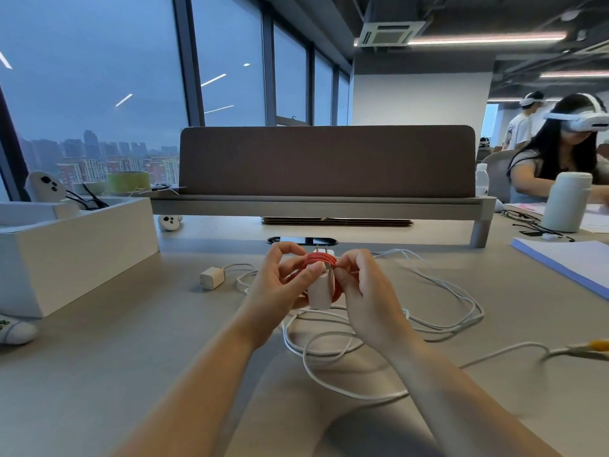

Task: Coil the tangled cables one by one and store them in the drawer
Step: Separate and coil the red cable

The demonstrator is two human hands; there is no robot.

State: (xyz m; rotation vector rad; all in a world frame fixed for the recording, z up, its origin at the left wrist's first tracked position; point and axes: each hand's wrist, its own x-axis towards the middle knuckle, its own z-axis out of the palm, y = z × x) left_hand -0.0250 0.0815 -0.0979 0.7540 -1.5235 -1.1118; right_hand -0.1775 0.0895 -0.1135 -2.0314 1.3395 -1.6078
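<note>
Head view, centre of the frame: 2 bare hands meet above a grey desk (131, 357). The left hand (280, 285) grips a white charger (319, 293) — its thumb lies across the block's front face and its fingers curl round behind, the index finger arched above. A red cable (321, 259) is wound in tight loops round the charger's upper part, just under its 2 metal prongs, which point up and away. The right hand (365, 291) pinches the red cable at the coil's right edge between thumb and index finger; its other fingers curl loosely below.

Below and to the right of the hands, a tangle of white cables (478, 315) lies in loose loops on the desk. One lead runs out to a yellow connector (598, 344) at the right edge of the frame. Left of the hands, a second small charger (212, 278) rests on the desk with a white lead attached.

At the left of the frame stands a white open-topped box (75, 249) with black cords showing inside. Behind the hands a brown divider panel (326, 159) spans the desk. At the right sit a white bottle (565, 201) and a paper stack (566, 262) — beyond them, a seated person wears a white headset (580, 122).
</note>
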